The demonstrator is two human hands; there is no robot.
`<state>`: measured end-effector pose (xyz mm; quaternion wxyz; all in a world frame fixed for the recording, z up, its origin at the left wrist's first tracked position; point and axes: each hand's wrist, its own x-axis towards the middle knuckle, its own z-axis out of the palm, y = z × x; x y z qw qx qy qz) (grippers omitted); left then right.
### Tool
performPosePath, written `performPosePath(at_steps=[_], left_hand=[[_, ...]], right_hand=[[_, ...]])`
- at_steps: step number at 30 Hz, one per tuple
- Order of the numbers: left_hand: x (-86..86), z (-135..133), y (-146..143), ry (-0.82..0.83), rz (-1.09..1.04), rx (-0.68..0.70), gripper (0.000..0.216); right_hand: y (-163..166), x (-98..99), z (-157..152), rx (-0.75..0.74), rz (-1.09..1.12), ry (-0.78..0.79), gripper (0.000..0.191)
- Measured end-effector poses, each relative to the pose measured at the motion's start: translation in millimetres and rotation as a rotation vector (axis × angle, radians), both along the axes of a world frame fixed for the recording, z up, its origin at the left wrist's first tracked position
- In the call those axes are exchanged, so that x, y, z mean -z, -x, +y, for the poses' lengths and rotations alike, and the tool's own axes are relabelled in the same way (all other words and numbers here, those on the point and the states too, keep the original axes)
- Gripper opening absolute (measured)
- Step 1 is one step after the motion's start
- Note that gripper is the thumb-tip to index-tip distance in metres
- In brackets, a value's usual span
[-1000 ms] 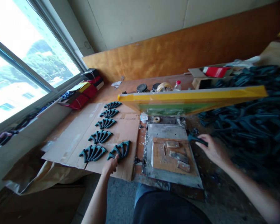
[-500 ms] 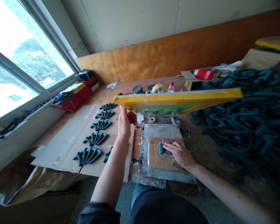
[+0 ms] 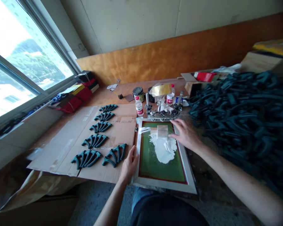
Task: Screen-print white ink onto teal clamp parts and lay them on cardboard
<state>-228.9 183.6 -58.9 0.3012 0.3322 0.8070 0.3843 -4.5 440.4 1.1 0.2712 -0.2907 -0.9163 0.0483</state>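
A silk-screen printing frame [image 3: 190,175] lies flat in front of me, with pale metal edges and green mesh. White ink [image 3: 164,153] is spread thickly over the upper middle of the mesh. At the top of the ink stands a squeegee [image 3: 162,131], a pale rectangular block. My left hand [image 3: 130,163] is closed on the frame's left side, its fingertips partly hidden. Over the upper right edge, my right hand [image 3: 185,135] is open, thumb and fingers apart, close beside the squeegee. The board and the dark green part beneath the screen are hidden.
Dark green curved parts [image 3: 94,141] lie fanned in groups on cardboard [image 3: 54,153] at left. A large heap of similar parts [image 3: 245,116] fills the right. Behind the frame stand hinge clamps [image 3: 163,113], a red-capped bottle [image 3: 139,106] and a jar [image 3: 138,93].
The raised screen has come down flat over the board, with my left hand lowering along its side. My right hand has left the green part and moved up beside the squeegee.
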Motion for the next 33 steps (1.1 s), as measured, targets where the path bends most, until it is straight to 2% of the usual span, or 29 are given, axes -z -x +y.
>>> performPosePath(at_steps=[2,5,9,11,13,15,18,20,22,24,26,28,30,33], left_hand=[[8.1,2.8,0.4,0.064,0.086,0.014,0.06],[8.7,4.5,2.1,0.07,0.078,0.023,0.054],[9.9,3.8,3.9,0.002,-0.001,0.004,0.048],[11.7,3.7,3.9,-0.009,-0.027,0.0,0.047],[12.6,3.8,3.5,-0.021,-0.039,0.009,0.045],[12.2,4.0,3.2,-0.035,-0.046,0.012,0.045],[10.5,4.1,2.6,-0.022,-0.078,-0.019,0.047],[9.5,4.2,2.3,-0.003,-0.106,-0.036,0.05],[8.3,4.2,2.1,0.004,-0.126,-0.046,0.051],[6.1,3.9,2.3,0.001,-0.136,-0.057,0.052],[0.9,3.1,3.3,-0.007,-0.154,-0.052,0.056],[-10.0,1.9,5.0,-0.031,-0.213,-0.028,0.065],[-28.7,1.4,6.6,-0.09,-0.298,-0.017,0.074],[-69.5,6.8,7.9,-0.212,-0.365,-0.055,0.067]], right_hand=[[27.7,-6.3,-13.1,-0.063,-0.112,-0.018,0.046],[38.6,2.0,-37.8,-0.178,-0.257,0.033,0.014],[4.8,14.5,-59.9,-0.442,-0.287,0.045,0.025],[-9.8,11.4,-60.4,-0.582,-0.303,0.066,0.025],[-13.1,5.8,-56.0,-0.641,-0.333,0.117,0.024],[-8.4,4.2,-52.8,-0.597,-0.296,0.148,0.024],[-4.5,15.5,-59.3,-0.495,-0.134,0.067,0.028],[-10.3,25.0,-67.7,-0.514,-0.082,-0.003,0.031],[-17.3,27.6,-71.7,-0.575,-0.12,0.008,0.029],[-16.2,20.5,-67.0,-0.572,-0.183,0.09,0.021],[-3.4,6.5,-54.1,-0.467,-0.185,0.153,0.017],[15.3,-10.7,-35.9,-0.313,-0.15,0.145,0.033],[28.3,-28.2,-14.9,-0.17,-0.14,0.104,0.051],[20.3,-46.7,17.8,0.016,-0.057,0.065,0.048]])
